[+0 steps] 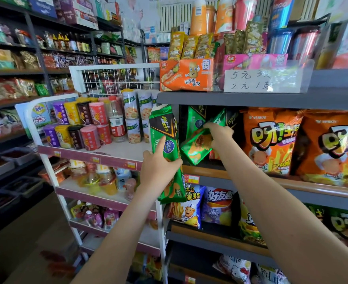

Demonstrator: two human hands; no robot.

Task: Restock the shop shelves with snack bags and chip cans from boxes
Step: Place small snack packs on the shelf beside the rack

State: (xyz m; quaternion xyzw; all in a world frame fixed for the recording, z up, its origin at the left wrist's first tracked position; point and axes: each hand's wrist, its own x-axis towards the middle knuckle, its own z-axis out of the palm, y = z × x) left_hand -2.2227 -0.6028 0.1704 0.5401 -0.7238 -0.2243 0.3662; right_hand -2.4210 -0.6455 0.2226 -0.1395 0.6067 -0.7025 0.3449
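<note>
A narrow shop aisle, with packed racks on every side. The left hand (158, 169) grips a tall green snack bag (164, 130) upright by its lower half, apparently waiting its turn just outside the dark shelf (271, 179). The right hand (220, 134) reaches into that shelf's left end and pinches a second green bag (195, 148), which sits tilted, probably to straighten it against the green bags behind. Room is tight: the upper shelf board (251, 99) hangs close above, orange chip bags (271, 140) crowd the right, and the white rack (115, 149) of cans stands just beside on the left.
</note>
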